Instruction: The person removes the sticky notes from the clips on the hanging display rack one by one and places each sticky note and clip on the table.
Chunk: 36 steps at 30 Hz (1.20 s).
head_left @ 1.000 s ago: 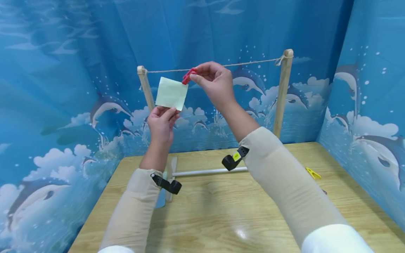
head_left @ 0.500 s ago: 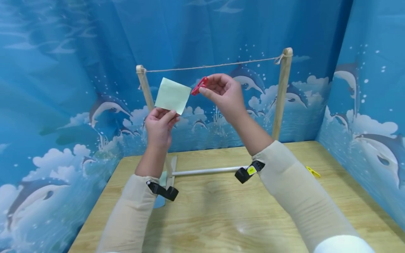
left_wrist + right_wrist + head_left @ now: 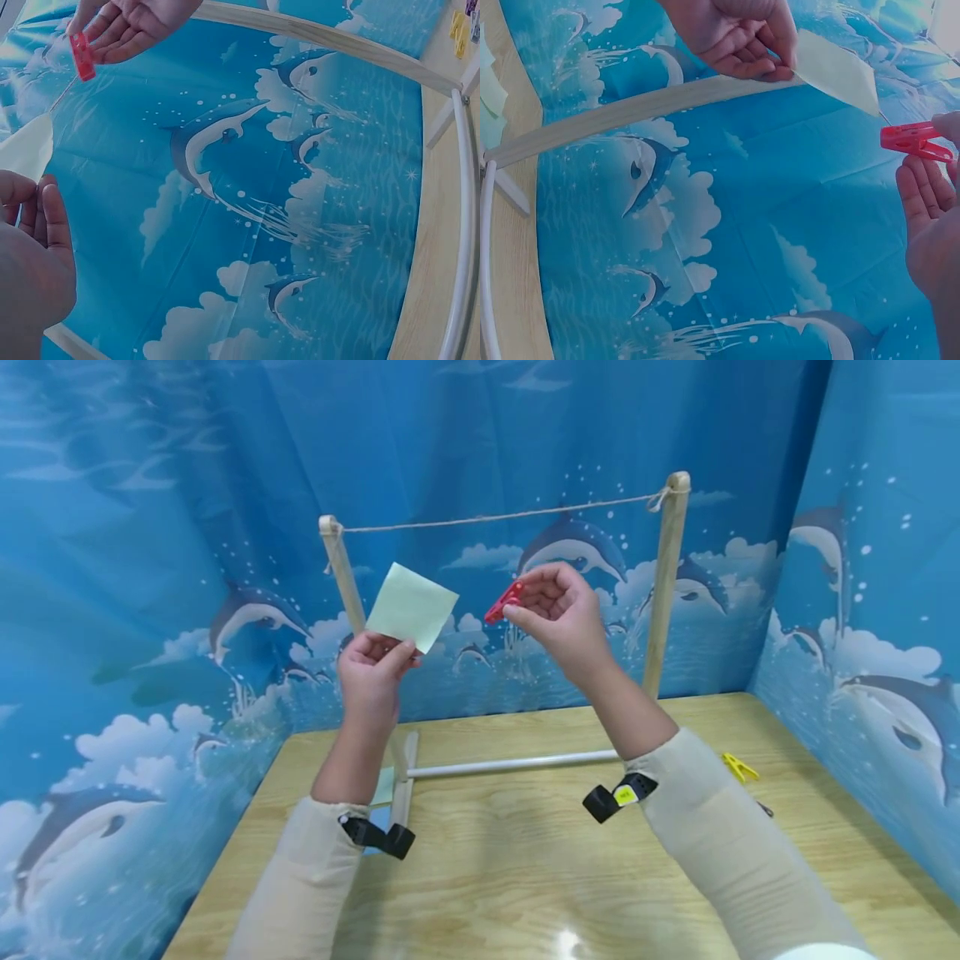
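My left hand (image 3: pixel 372 681) pinches the lower edge of a pale green square paper note (image 3: pixel 412 607), which tilts to the right in the head view. To its right, my right hand (image 3: pixel 562 620) pinches a red clothespin (image 3: pixel 504 602) between thumb and fingers. A gap separates the clothespin from the note. Both are held below a thin string (image 3: pixel 480 518) tied between two wooden posts. In the right wrist view the red clothespin (image 3: pixel 917 141) points toward the note (image 3: pixel 840 73).
The string's left post (image 3: pixel 341 568) and right post (image 3: pixel 666 585) stand at the back of the wooden table (image 3: pixel 510 860), joined low by a white rod (image 3: pixel 517 764). More paper notes (image 3: pixel 381 789) lie by the left foot. A yellow clothespin (image 3: pixel 740 767) lies at the right.
My right hand with the red clothespin has moved down and right, away from the note's corner and the string. My left hand has lowered slightly, and the note has tilted further.
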### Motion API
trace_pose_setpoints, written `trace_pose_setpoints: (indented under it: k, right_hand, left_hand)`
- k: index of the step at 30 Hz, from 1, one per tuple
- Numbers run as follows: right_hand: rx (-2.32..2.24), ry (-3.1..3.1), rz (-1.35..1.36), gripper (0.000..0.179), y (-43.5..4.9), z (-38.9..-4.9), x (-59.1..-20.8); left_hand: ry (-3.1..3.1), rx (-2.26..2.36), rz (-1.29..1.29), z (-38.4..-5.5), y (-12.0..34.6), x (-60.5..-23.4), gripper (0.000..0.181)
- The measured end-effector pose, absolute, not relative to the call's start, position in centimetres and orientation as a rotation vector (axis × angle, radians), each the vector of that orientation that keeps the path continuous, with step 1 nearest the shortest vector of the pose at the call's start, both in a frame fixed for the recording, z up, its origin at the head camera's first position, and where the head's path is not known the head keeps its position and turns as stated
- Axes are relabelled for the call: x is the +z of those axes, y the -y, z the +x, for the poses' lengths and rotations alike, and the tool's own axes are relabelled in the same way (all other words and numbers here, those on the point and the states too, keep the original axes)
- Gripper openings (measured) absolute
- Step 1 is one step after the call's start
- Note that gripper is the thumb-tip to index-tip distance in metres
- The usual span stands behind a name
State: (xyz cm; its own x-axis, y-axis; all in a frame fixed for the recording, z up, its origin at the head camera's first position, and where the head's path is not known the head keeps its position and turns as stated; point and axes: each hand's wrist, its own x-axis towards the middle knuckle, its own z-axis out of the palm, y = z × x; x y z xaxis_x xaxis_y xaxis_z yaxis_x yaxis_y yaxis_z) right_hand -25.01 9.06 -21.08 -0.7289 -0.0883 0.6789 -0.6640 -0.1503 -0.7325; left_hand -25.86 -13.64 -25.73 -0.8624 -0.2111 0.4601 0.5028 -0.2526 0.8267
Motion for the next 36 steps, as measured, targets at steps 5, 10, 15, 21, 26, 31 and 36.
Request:
trace_pose_setpoints:
  k: [5,10,15,21,26,31,36]
  right_hand:
    - [1.944,1.698,0.850,0.033,-10.1,-25.3,-22.1]
    - [1.959,1.678,0.785,0.035,-11.3,-25.7,-23.6]
    - [1.989,1.656,0.765,0.033,-12.6,-25.2,-24.7]
    - [2.026,1.646,0.742,0.035,-14.3,-24.0,-25.9]
    - [2.035,1.620,0.744,0.035,-15.8,-23.0,-27.1]
    - [1.991,1.619,0.746,0.036,-17.1,-22.3,-28.4]
    - [2.001,1.579,0.756,0.034,-18.2,-21.8,-29.5]
  left_hand:
    - [1.566,-2.152,-0.307,-25.2,14.0,-26.4,0.033]
    - [1.583,-2.161,-0.276,-24.8,14.5,-27.1,0.035]
    - [1.634,-2.114,-0.273,-24.4,15.0,-27.7,0.037]
    - [1.673,-2.093,-0.253,-23.8,15.5,-28.3,0.036]
    - [1.646,-2.117,-0.220,-23.3,16.2,-28.9,0.033]
    - [1.637,-2.121,-0.203,-22.9,16.9,-29.6,0.033]
    - [1.636,-2.113,-0.140,-22.5,17.6,-30.2,0.036]
